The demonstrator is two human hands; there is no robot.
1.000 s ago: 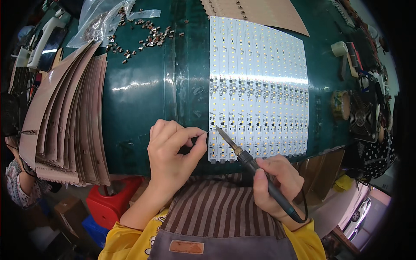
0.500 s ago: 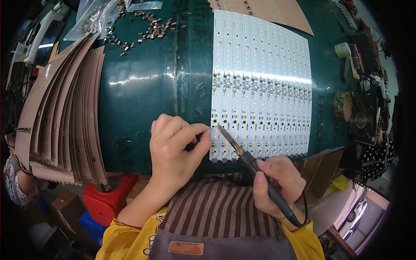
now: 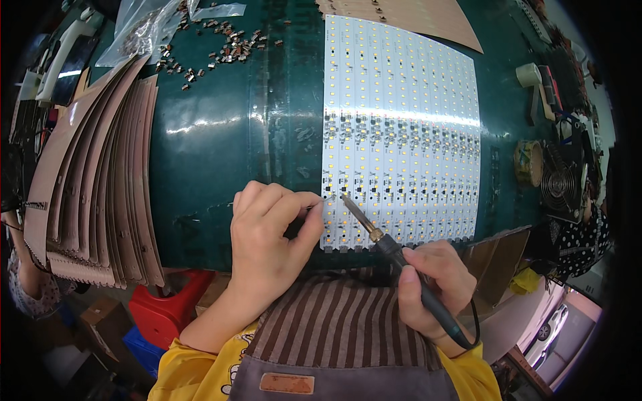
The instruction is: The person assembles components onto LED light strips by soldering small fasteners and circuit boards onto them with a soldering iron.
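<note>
A white LED circuit board panel [image 3: 408,87], divided into several narrow strips dotted with yellow LEDs and small black parts, lies on the green work surface. My right hand [image 3: 438,277] grips a soldering iron [image 3: 428,301] by its dark handle. The iron's tip points up and left, over the second strip from the panel's left edge, near a small black part; whether it touches is too small to tell. Beside that edge my left hand [image 3: 267,230] is closed in a pinch on a thin solder wire [image 3: 328,199], whose end reaches over the first strip toward the tip.
Brown perforated boards [image 3: 100,180] stand stacked at left. Small metal-and-black components [image 3: 234,50] lie scattered at the far left, beside a clear plastic bag [image 3: 144,37]. Another brown board [image 3: 408,20] lies behind the panel. A tape roll [image 3: 528,164] and a small fan [image 3: 560,179] sit at right.
The iron's tip has shifted slightly right across the panel, from the first strip to the second, and my right hand with it. The wire's end now shows beyond my left fingertips.
</note>
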